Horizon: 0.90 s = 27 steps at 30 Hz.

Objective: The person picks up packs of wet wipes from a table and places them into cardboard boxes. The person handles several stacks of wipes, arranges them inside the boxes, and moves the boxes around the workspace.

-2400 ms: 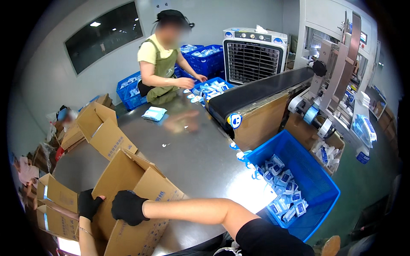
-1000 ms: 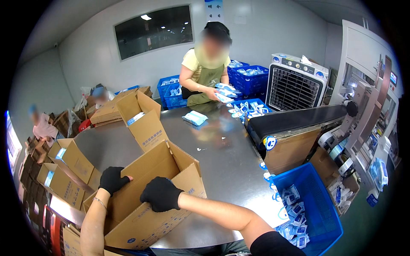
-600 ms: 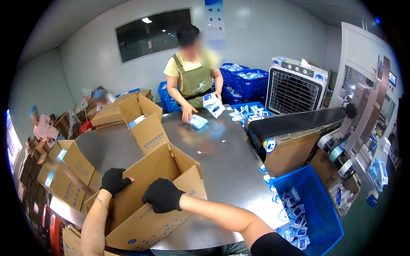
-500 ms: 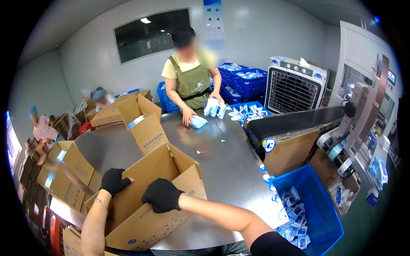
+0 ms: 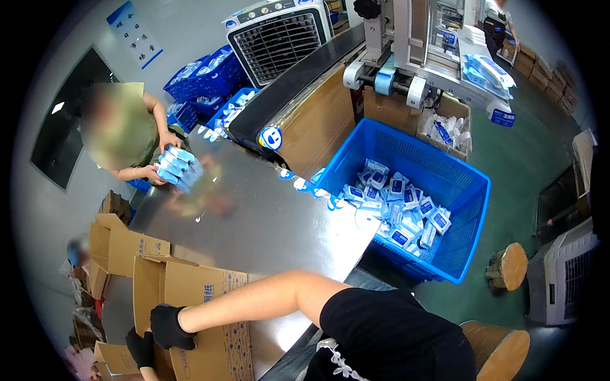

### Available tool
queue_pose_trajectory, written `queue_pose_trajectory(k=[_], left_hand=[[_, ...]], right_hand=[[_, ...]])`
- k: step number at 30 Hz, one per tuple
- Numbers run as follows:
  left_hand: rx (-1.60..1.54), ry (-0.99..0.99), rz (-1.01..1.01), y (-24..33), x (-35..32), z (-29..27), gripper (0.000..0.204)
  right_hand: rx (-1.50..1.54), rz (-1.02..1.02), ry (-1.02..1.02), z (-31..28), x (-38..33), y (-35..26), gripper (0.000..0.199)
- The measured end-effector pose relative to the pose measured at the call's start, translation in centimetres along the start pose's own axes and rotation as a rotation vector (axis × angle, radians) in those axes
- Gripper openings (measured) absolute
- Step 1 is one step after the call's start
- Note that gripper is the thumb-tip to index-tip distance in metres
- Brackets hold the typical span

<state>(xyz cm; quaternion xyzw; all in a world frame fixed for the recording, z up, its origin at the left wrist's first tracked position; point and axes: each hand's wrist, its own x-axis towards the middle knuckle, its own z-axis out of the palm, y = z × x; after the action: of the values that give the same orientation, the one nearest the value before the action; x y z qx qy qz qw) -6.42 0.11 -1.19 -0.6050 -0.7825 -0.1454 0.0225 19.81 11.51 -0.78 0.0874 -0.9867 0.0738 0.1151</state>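
Since the frame 0.5 s ago the view has swung right, so the steel bench [image 5: 254, 222] now fills the middle, the blue crate [image 5: 470, 190] of packets sits right of centre, and the co-worker at upper left now holds a stack of blue packets [image 5: 175, 166] over the bench's far end. The open cardboard box [image 5: 190, 298], largest of the things in hand, lies at lower left on the bench's near edge. The gloved right hand [image 5: 170, 326] is curled over its flap and the gloved left hand [image 5: 141, 348] grips the box's outer edge just below; squaring it would go best with both hands pressing evenly so the flaps fold flat.
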Motion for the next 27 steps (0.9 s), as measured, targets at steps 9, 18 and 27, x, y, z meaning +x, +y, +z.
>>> queue_pose_trajectory(k=[9, 18, 27], left_hand=[[0.186, 0.124, 0.001, 1.1, -0.7, 0.4, 0.036], [0.111, 0.062, -0.103, 2.3, -1.6, -0.2, 0.03], [0.202, 0.13, -0.065, -2.6, -0.4, 1.6, 0.03]], right_hand=[[-0.027, -0.016, -0.004, 0.1, -0.3, -0.1, 0.046], [-0.01, -0.032, -0.034, 1.2, 1.3, 0.1, 0.055], [-0.057, -0.01, -0.035, 0.0, 0.0, 0.2, 0.058]])
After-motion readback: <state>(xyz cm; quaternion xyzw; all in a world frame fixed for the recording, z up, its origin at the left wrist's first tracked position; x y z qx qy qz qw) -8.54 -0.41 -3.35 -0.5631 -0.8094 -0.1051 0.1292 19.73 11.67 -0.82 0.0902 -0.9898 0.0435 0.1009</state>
